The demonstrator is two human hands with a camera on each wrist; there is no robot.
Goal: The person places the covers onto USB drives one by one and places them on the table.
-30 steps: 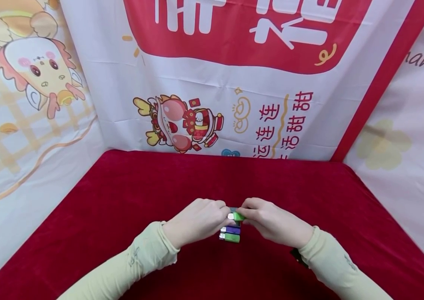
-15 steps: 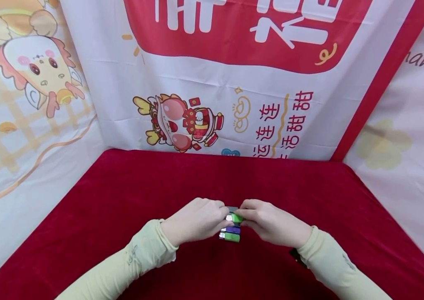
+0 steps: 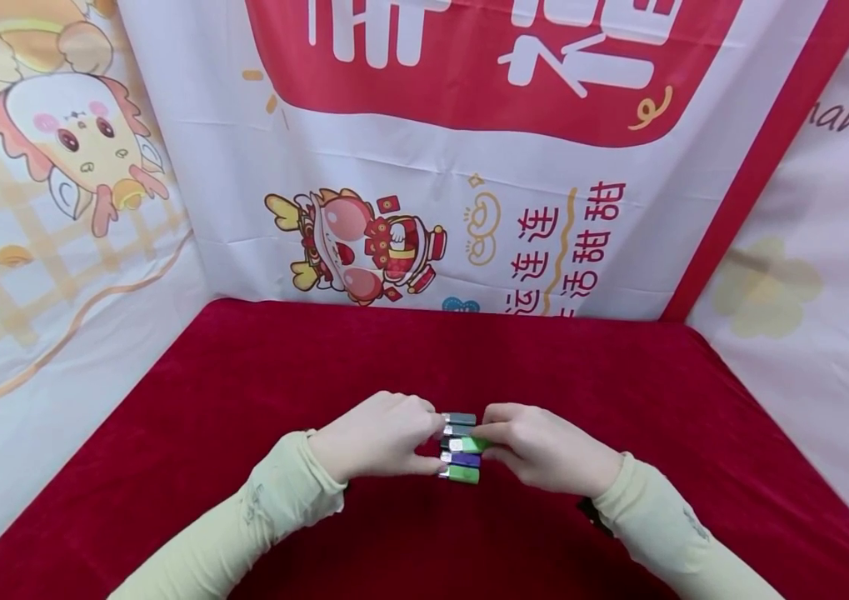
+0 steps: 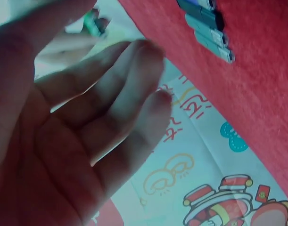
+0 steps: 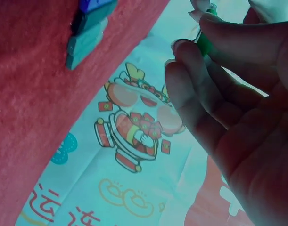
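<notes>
My right hand (image 3: 544, 448) pinches a bright green lighter (image 3: 469, 445) by its right end. In the right wrist view, the thumb and fingertips close on this green lighter (image 5: 203, 44). Under and around it lies a row of lighters: two grey-teal ones at the far side, including the farthest lighter (image 3: 460, 418), then a dark one mostly covered, a purple lighter (image 3: 461, 459) and another green lighter (image 3: 461, 474) nearest. My left hand (image 3: 379, 437) is at the row's metal-tipped left ends, thumb and fingers spread apart, gripping nothing. Whether it touches the lighters cannot be told.
A dark red cloth (image 3: 319, 358) covers the table. Printed white curtains (image 3: 229, 167) stand along the back and both sides. A small dark object (image 3: 595, 515), partly hidden, shows beneath the right wrist.
The left hand has let go of the bright green lighter's metal end and drawn back left, its thumb and fingers parting. The right hand has lowered the lighter slightly toward the near side.
</notes>
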